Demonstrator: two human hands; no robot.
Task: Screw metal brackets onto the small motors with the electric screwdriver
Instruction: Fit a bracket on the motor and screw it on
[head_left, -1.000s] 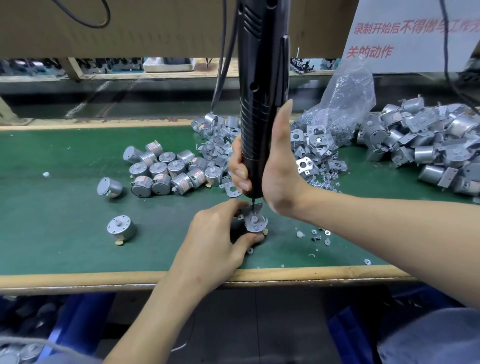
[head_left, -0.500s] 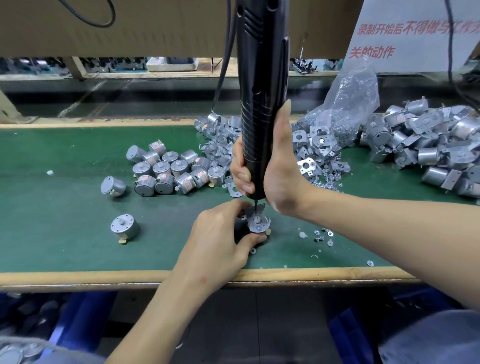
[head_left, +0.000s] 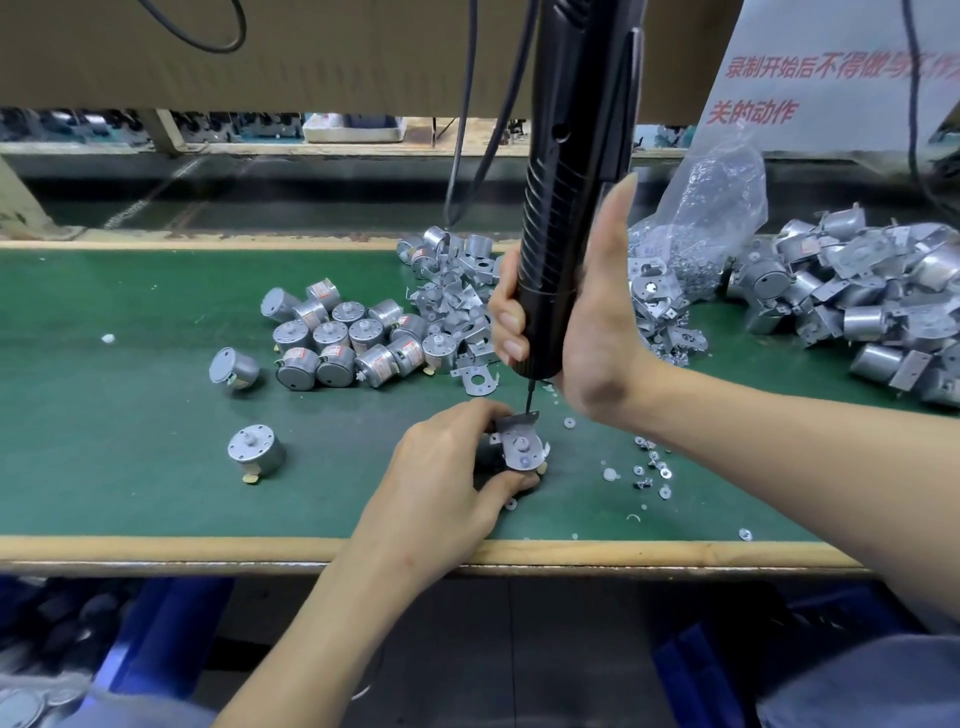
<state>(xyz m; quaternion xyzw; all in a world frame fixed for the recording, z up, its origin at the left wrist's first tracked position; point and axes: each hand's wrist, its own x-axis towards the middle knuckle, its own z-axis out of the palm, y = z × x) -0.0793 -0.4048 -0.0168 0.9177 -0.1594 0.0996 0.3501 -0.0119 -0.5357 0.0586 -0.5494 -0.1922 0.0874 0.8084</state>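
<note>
**Q:** What is changing at lower centre?

**A:** Almost nothing. The right hand (head_left: 587, 332) is still gripping the black cylindrical electric screwdriver (head_left: 566, 182), long axis vertical, bit pointing down onto the flat grey metal bracket (head_left: 511, 431). The left hand (head_left: 447, 478) is pinching the small silver motor (head_left: 521, 442) beneath it on the green worktop (head_left: 130, 467). The screw is probably still being driven.

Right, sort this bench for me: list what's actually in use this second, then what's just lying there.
In use:
electric screwdriver, gripped by the right hand
motor with bracket, held by the left hand

Lying about:
bare motors
loose brackets
plastic bag
bracketed motors
scattered screws
</note>
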